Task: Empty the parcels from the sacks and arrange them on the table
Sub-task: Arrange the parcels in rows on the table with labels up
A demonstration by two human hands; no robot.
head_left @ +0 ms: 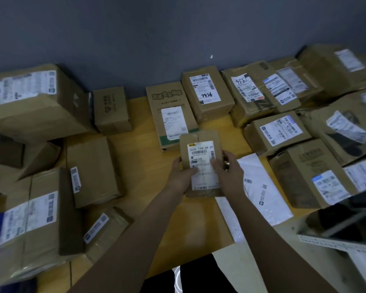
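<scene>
**Small parcel held label-up over the middle of the table**

Both hands have hold of one small parcel point(201, 149), a brown box. The left hand point(181, 174) grips its left edge and the right hand point(228, 172) its right edge, with both thumbs lying on top of the white shipping label. The top line of the label looks like "602D T198 69 69", with a barcode under it; the finer print is too blurred to read.

The label faces up and reads the right way round for the person holding it. The box's long axis runs straight away from them towards the grey wall point(156, 28).

The parcel is over the middle of the wooden table point(144, 166), just in front of a printed carton point(171, 111) with bold Chinese characters on its lid. I can't tell whether its underside rests on the wood.

Next to that carton is a box with "7936" handwritten point(206, 92) in black marker on its label. A white mailer bag point(260, 191) lies flat just right of the hands. More labelled boxes crowd both sides.
</scene>
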